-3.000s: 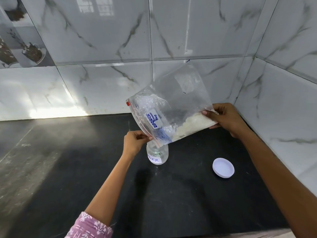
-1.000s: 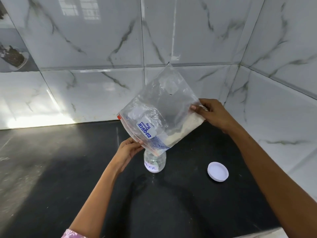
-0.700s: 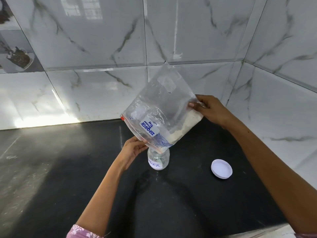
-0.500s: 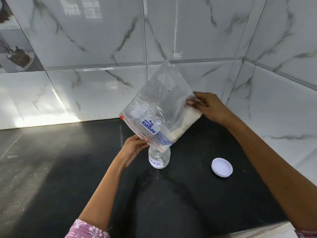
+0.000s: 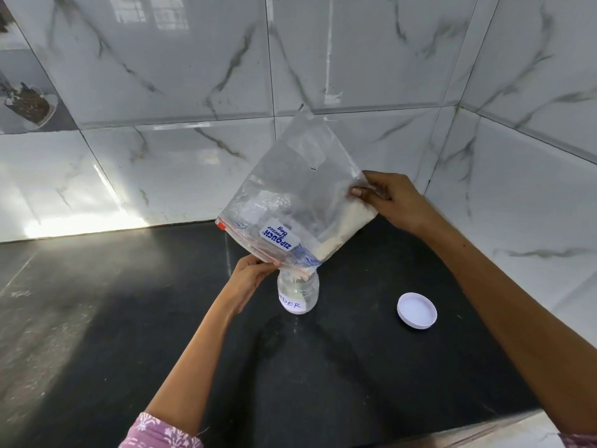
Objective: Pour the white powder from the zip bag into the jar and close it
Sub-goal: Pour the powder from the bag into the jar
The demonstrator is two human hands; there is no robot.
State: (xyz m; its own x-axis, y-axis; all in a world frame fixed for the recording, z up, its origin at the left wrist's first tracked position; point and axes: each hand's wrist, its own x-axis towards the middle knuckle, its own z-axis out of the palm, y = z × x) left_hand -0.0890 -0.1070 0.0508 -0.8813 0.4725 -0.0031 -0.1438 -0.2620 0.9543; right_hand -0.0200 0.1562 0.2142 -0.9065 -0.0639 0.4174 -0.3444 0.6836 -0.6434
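Note:
A clear zip bag (image 5: 300, 195) with a blue and white label is tilted mouth-down over a small glass jar (image 5: 298, 294) that stands on the black counter (image 5: 161, 334). White powder (image 5: 345, 227) lies along the bag's lower right edge, and some shows inside the jar's neck. My left hand (image 5: 250, 279) pinches the bag's zip edge just left of the jar mouth. My right hand (image 5: 392, 198) pinches the bag's raised right corner. The jar's white lid (image 5: 416, 310) lies flat on the counter to the right.
Marble-tiled walls (image 5: 193, 92) close the counter at the back and on the right, forming a corner behind my right hand. The counter's front edge runs along the lower right. A handwritten label is on the jar's front.
The bag's right corner has been raised a little and the bag tipped steeper. Its mouth has settled onto the jar, and powder now shows in the jar's neck.

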